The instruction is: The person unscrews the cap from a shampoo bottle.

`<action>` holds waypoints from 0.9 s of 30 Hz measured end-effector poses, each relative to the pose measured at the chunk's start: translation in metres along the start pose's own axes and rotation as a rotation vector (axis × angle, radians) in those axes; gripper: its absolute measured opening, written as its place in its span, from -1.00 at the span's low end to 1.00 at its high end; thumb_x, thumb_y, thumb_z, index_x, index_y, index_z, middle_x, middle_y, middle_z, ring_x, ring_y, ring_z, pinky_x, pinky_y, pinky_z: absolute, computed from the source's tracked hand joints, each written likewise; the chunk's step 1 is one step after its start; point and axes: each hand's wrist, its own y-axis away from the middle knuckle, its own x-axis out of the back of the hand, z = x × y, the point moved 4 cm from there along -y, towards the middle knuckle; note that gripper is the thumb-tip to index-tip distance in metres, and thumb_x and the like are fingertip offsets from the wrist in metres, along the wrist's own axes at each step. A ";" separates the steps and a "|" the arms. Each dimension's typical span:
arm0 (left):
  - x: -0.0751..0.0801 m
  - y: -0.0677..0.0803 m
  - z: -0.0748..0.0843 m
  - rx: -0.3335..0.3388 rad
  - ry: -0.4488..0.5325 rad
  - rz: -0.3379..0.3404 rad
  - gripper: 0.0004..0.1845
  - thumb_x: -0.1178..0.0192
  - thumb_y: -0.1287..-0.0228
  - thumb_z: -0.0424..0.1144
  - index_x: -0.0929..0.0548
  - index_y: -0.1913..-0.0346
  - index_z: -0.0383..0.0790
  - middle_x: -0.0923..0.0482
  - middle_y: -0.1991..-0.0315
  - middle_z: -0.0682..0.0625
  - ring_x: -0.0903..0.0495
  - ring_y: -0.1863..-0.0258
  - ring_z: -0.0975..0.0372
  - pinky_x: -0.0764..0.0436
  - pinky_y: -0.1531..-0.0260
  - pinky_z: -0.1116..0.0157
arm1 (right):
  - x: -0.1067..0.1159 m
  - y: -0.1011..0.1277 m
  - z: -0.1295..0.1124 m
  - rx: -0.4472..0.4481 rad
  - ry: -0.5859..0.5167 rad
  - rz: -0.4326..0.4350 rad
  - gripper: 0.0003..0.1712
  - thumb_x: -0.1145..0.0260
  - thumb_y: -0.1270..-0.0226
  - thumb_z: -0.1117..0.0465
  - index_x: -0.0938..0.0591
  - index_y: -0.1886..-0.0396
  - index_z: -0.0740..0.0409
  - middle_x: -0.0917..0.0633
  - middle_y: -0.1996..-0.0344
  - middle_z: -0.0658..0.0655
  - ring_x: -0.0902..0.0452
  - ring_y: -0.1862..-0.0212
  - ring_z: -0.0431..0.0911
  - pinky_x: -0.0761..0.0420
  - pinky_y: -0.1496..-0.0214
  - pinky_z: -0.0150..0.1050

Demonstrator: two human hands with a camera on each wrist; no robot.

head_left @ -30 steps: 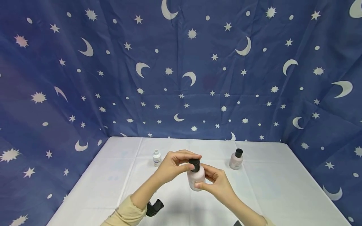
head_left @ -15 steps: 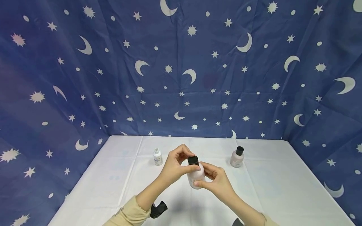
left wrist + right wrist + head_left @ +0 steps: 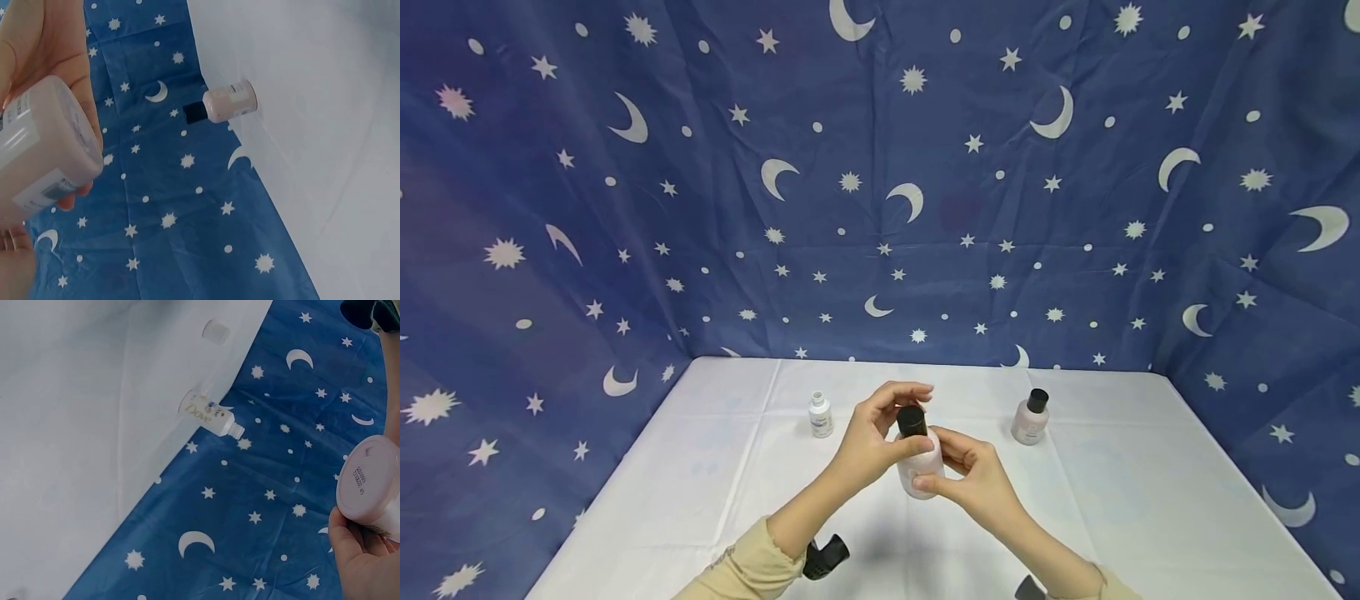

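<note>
In the head view my right hand [image 3: 973,479] grips a pale pink bottle [image 3: 917,479] by its body, thumb in front and fingers behind. The bottle is held above the table, tilted slightly. Around its black cap [image 3: 912,421] curves my left hand [image 3: 868,437], the thumb across the front just below the cap's top and the index finger raised over it. The other left fingertips are hidden behind the cap. The bottle's underside [image 3: 362,481] with printed marks faces the right wrist camera. In the left wrist view the bottle's base and labels show close up.
A small white Dove bottle [image 3: 821,415], uncapped, stands at the back left. A second pink bottle [image 3: 1030,421] with a black cap stands at the back right. A small white cap [image 3: 215,331] lies on the white-covered table [image 3: 1150,500]. Starry blue cloth [image 3: 880,167] surrounds the table.
My left hand has shifted around the cap: its fingers moved from over the top to behind it, and the index finger has lifted. My right hand keeps its grip on the bottle.
</note>
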 end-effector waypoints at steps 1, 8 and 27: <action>0.000 -0.001 0.000 -0.006 0.015 -0.027 -0.19 -0.28 -0.04 0.18 -0.41 -0.21 -0.37 -0.41 -0.14 -0.38 -0.47 -0.09 0.39 -0.39 -0.25 0.44 | 0.001 -0.001 0.000 -0.003 0.004 0.006 -0.41 -0.45 -0.04 0.34 -0.51 -0.08 0.48 -0.63 0.02 0.42 -0.56 0.02 -0.41 -0.55 -0.09 -0.47; 0.004 0.002 0.004 0.009 0.051 -0.286 -0.33 0.18 -0.48 0.03 -0.07 -0.44 -0.35 -0.05 -0.45 -0.27 -0.12 -0.43 0.31 -0.18 -0.39 0.43 | 0.004 -0.004 0.001 -0.024 0.012 0.007 -0.40 -0.46 -0.04 0.32 -0.51 -0.09 0.47 -0.63 0.00 0.40 -0.56 0.01 -0.40 -0.59 -0.11 -0.34; 0.002 0.002 0.008 0.003 0.105 -0.360 -0.58 0.15 -0.50 -0.26 -0.34 -0.24 -0.49 -0.34 -0.23 -0.43 -0.35 -0.31 0.31 -0.32 -0.33 0.34 | 0.006 0.003 -0.001 -0.029 0.021 0.014 -0.37 -0.47 -0.03 0.32 -0.49 -0.10 0.50 -0.63 0.02 0.42 -0.56 0.02 -0.41 -0.60 -0.10 -0.33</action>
